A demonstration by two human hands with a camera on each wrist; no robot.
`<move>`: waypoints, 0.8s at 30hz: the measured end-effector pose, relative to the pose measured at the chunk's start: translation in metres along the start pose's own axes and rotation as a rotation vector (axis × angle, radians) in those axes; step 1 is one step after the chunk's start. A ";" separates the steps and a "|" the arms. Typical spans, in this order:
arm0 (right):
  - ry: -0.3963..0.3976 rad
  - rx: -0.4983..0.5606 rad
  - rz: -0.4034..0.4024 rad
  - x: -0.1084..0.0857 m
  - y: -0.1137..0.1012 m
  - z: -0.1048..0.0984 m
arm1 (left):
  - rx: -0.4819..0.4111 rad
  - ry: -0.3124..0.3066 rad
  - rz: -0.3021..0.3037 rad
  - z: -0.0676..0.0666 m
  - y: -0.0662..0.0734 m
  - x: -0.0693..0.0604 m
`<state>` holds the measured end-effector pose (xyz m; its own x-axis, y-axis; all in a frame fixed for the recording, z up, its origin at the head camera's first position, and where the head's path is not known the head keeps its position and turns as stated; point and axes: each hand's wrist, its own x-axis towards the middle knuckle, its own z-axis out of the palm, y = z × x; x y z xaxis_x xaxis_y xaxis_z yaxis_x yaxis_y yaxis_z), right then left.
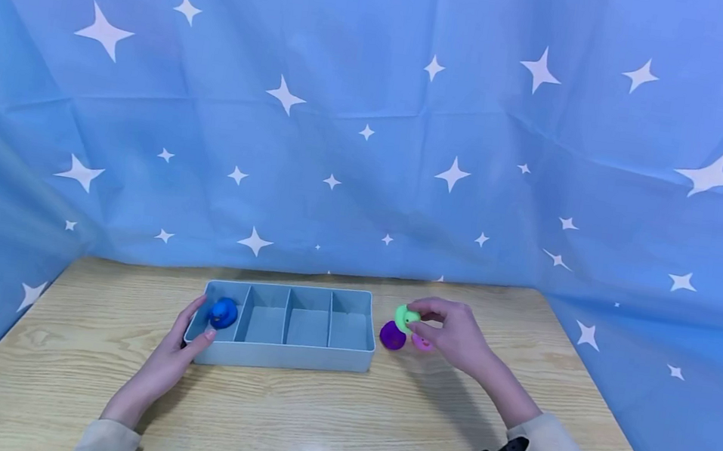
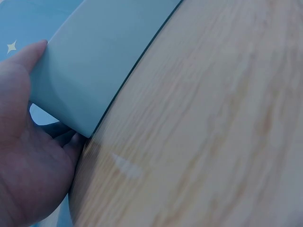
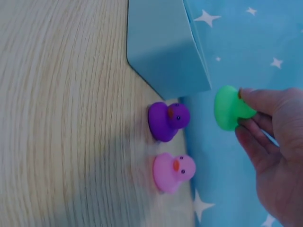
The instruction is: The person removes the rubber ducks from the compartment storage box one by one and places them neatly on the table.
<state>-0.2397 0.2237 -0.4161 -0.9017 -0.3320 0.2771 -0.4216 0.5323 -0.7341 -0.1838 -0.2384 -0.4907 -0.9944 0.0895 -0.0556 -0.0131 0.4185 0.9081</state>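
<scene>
Pinching the green duck (image 3: 228, 109) between thumb and fingers of the right hand (image 1: 453, 335), clear of the table (image 1: 281, 421), right of centre in the head view, near the purple duck (image 1: 392, 337) and pink duck (image 3: 166, 173). Gripping the tray (image 1: 289, 357), left of centre, with the left hand (image 1: 163, 363) spread around one end, beside the blue duck (image 1: 223, 313).

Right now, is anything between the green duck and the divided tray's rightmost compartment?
Only the divided tray's right end wall, which the green rubber duck, held up by the right hand, would likely pass over. The purple rubber duck sits lower, beside that end.
</scene>
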 end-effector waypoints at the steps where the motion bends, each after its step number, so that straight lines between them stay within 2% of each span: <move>1: 0.003 -0.001 -0.007 -0.001 0.002 -0.001 | -0.002 0.001 0.005 0.000 0.000 0.000; 15: 0.016 -0.009 -0.005 -0.008 0.021 -0.012 | 0.000 0.002 -0.004 0.000 -0.001 0.001; 24: 0.043 -0.067 -0.002 -0.011 0.034 -0.025 | 0.002 -0.001 -0.004 0.000 -0.001 0.001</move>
<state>-0.2469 0.2650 -0.4286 -0.9034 -0.3003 0.3061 -0.4278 0.5829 -0.6908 -0.1847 -0.2386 -0.4912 -0.9943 0.0882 -0.0597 -0.0171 0.4204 0.9072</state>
